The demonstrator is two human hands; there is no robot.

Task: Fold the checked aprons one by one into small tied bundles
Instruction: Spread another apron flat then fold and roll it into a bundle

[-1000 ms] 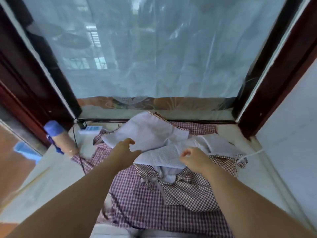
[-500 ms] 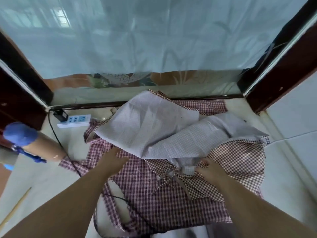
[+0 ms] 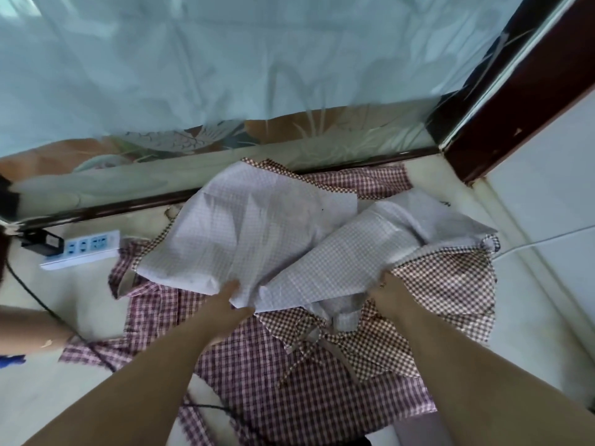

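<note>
Work surface is a pale floor [image 3: 48,397] at the foot of a translucent curtain [image 3: 225,59], with a dark red door frame [image 3: 515,91] at the far right. Two checked aprons lie in a heap at centre. The top apron [image 3: 257,233] is brown-checked, but most of it is turned over, so its pale, faintly gridded reverse faces up in two crumpled flaps. Its brown face shows at the right, and a grey tie strap [image 3: 309,336] is knotted at its near edge. It rests on the red-checked apron [image 3: 289,397], which is spread flat beneath it and reaches the lower edge of view. The left hand [image 3: 225,304] pinches the near edge of the left pale flap, thumb on top and fingers under the cloth. The right hand [image 3: 389,294] sits where the right pale flap meets the brown face. Its fingertips are buried in the fold, so whether it grips or only presses cannot be determined. Both forearms are bare. A white power strip [image 3: 83,249] lies at the left beside the heap, with a black adapter [image 3: 43,241] touching its far end. A black cable [image 3: 38,300] runs across the floor and under the red-checked apron. A thin white cord [image 3: 547,235] lies at the right.
</note>
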